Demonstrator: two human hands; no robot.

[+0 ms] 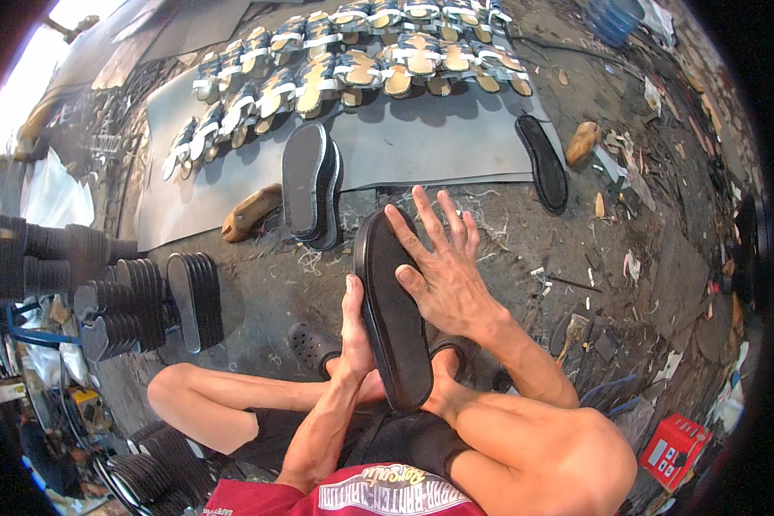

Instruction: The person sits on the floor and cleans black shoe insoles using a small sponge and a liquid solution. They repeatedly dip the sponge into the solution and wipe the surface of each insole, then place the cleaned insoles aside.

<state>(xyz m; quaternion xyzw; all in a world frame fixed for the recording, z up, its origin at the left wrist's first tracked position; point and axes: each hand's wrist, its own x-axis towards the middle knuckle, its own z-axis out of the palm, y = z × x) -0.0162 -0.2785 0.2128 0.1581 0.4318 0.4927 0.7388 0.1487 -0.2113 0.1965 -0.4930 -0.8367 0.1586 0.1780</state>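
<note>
A black shoe sole stands tilted in front of me above my lap, its flat face toward me. My left hand grips it from the left side, thumb along the edge and the other fingers mostly hidden behind. My right hand has its fingers spread, with the thumb and index finger against the sole's upper face. Just beyond the sole, a stack of black soles lies at the near edge of a grey sheet. A wooden shoe last rests left of that stack.
Rows of sandals cover the sheet's far part. Another black sole and a second wooden last lie at the right. Stacked soles stand at my left. A red box sits at the lower right; scraps litter the floor.
</note>
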